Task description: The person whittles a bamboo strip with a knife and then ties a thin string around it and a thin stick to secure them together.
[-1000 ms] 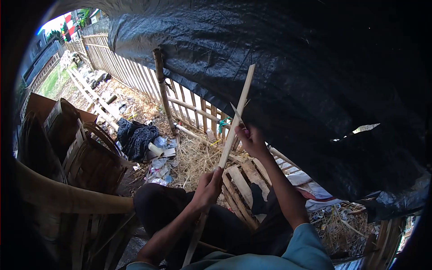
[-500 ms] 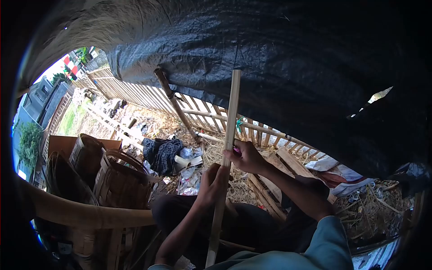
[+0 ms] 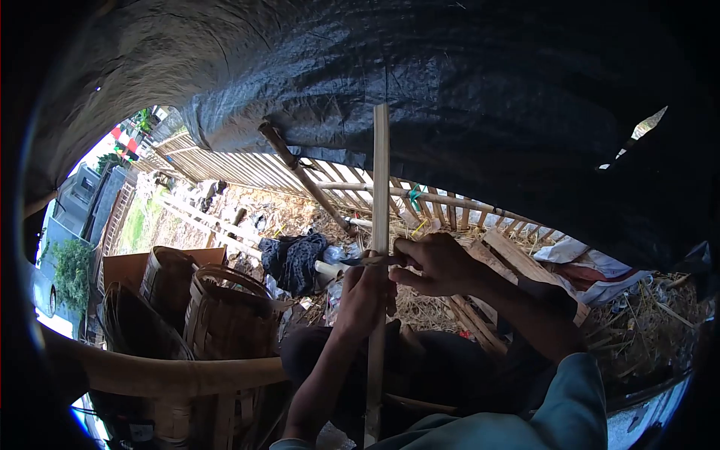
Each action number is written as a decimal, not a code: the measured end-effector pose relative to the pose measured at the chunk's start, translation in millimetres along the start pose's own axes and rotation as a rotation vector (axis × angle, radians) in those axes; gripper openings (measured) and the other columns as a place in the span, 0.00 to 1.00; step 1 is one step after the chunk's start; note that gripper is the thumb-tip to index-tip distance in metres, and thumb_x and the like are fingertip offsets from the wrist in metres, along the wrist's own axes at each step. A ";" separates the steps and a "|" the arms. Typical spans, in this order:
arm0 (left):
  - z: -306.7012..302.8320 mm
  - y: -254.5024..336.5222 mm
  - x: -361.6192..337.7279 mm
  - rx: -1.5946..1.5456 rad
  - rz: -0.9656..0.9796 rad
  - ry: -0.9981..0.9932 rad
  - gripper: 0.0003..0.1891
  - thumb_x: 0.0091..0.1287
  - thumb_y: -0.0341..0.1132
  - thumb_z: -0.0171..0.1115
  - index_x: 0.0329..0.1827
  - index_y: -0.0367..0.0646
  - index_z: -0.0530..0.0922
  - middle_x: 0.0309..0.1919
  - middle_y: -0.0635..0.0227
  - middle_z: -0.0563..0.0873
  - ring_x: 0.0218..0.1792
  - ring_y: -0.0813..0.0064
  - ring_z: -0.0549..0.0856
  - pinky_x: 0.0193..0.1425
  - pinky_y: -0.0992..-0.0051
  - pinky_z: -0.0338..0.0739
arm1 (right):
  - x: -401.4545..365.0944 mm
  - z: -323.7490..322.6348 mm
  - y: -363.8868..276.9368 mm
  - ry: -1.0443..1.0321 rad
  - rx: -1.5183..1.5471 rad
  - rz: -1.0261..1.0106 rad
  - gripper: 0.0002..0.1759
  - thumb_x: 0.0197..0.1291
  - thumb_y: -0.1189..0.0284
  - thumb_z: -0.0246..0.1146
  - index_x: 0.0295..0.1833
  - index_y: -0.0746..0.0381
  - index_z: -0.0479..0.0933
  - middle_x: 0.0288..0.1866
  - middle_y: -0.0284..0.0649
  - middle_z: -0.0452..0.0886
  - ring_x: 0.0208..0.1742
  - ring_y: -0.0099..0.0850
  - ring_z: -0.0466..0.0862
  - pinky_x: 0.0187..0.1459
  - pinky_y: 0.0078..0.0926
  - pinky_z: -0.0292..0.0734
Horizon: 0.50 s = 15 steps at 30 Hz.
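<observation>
A long pale bamboo strip (image 3: pixel 381 180) stands nearly upright in front of me, its lower end running down past my legs. My left hand (image 3: pixel 360 300) is closed around the strip at about its middle. My right hand (image 3: pixel 439 264) is closed just to the right of the strip, its fingers around what looks like a small knife (image 3: pixel 381 260). The knife's thin, dark blade lies across the strip, just above my left fingers. Its handle is mostly hidden in my right hand.
Woven baskets (image 3: pixel 232 311) stand at the left behind a thick bamboo pole (image 3: pixel 172 373). Dark tarpaulin (image 3: pixel 510 112) hangs overhead and in front. Beyond are a slatted bamboo fence (image 3: pixel 247 171) and a black cloth (image 3: pixel 294 261). Wood pieces (image 3: pixel 517 262) and white sacking (image 3: pixel 589 262) lie right.
My right hand has turned, and the blade now shows across the strip. The strip stands straighter. The whole view has shifted, with the baskets lower and further right.
</observation>
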<state>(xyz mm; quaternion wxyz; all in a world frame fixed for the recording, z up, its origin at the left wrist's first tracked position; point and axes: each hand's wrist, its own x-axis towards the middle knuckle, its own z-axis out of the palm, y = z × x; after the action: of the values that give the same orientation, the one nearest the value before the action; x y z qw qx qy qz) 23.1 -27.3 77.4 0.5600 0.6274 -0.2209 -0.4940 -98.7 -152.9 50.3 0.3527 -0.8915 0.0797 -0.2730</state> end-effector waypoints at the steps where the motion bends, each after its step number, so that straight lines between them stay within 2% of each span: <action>1: 4.4 -4.1 0.1 0.044 0.030 0.021 0.19 0.74 0.48 0.46 0.39 0.39 0.74 0.20 0.70 0.77 0.16 0.80 0.76 0.18 0.80 0.71 | 2.2 -3.4 3.4 -0.002 -0.016 0.047 0.15 0.62 0.60 0.61 0.32 0.62 0.73 0.17 0.39 0.74 0.19 0.35 0.79 0.25 0.32 0.72; 2: 6.1 -7.9 1.6 0.050 0.060 -0.009 0.17 0.74 0.46 0.47 0.38 0.40 0.72 0.20 0.70 0.77 0.16 0.81 0.76 0.19 0.80 0.71 | 3.6 -7.6 6.1 0.031 -0.035 0.087 0.14 0.63 0.61 0.60 0.31 0.61 0.73 0.17 0.38 0.75 0.19 0.35 0.79 0.25 0.32 0.72; 4: 8.3 -17.4 2.8 0.105 0.141 -0.052 0.14 0.75 0.43 0.46 0.42 0.40 0.72 0.21 0.70 0.76 0.16 0.83 0.74 0.18 0.82 0.69 | 5.2 -13.1 17.3 0.062 -0.117 0.071 0.18 0.66 0.56 0.56 0.36 0.61 0.76 0.19 0.41 0.79 0.21 0.39 0.81 0.27 0.37 0.75; 7: 9.7 -17.5 -0.7 0.076 0.109 -0.062 0.12 0.75 0.40 0.47 0.42 0.41 0.72 0.20 0.72 0.75 0.15 0.84 0.73 0.17 0.84 0.67 | 5.2 -15.3 24.0 0.038 -0.149 0.081 0.19 0.65 0.54 0.56 0.35 0.60 0.77 0.18 0.40 0.78 0.20 0.38 0.81 0.27 0.37 0.75; 11: 12.2 -18.1 -3.9 -0.123 0.068 -0.041 0.11 0.75 0.41 0.46 0.35 0.45 0.69 0.17 0.75 0.69 0.13 0.85 0.70 0.12 0.84 0.62 | 3.9 -6.4 24.6 -0.026 -0.214 0.081 0.23 0.65 0.51 0.55 0.32 0.61 0.79 0.16 0.39 0.77 0.20 0.38 0.81 0.27 0.37 0.75; 14: 6.3 -20.6 -3.2 -0.098 -0.092 -0.051 0.13 0.75 0.42 0.44 0.33 0.46 0.67 0.15 0.74 0.69 0.11 0.84 0.70 0.11 0.83 0.62 | 2.8 -1.3 25.5 -0.055 -0.225 0.065 0.25 0.64 0.50 0.55 0.30 0.61 0.78 0.14 0.39 0.75 0.19 0.37 0.80 0.26 0.36 0.75; 15: 5.9 -18.1 -2.2 0.082 -0.085 -0.047 0.15 0.76 0.44 0.43 0.34 0.45 0.69 0.13 0.73 0.70 0.11 0.83 0.70 0.12 0.83 0.64 | 3.2 -1.6 23.2 -0.068 -0.241 0.049 0.24 0.63 0.51 0.57 0.29 0.61 0.78 0.13 0.38 0.74 0.18 0.36 0.80 0.26 0.35 0.75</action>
<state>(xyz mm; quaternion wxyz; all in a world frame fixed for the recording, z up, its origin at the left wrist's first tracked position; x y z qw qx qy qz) 12.0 -23.4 62.2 0.5069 0.6469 -0.2274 -0.5224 -95.7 -172.1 37.0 0.2523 -0.9338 0.1217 -0.2225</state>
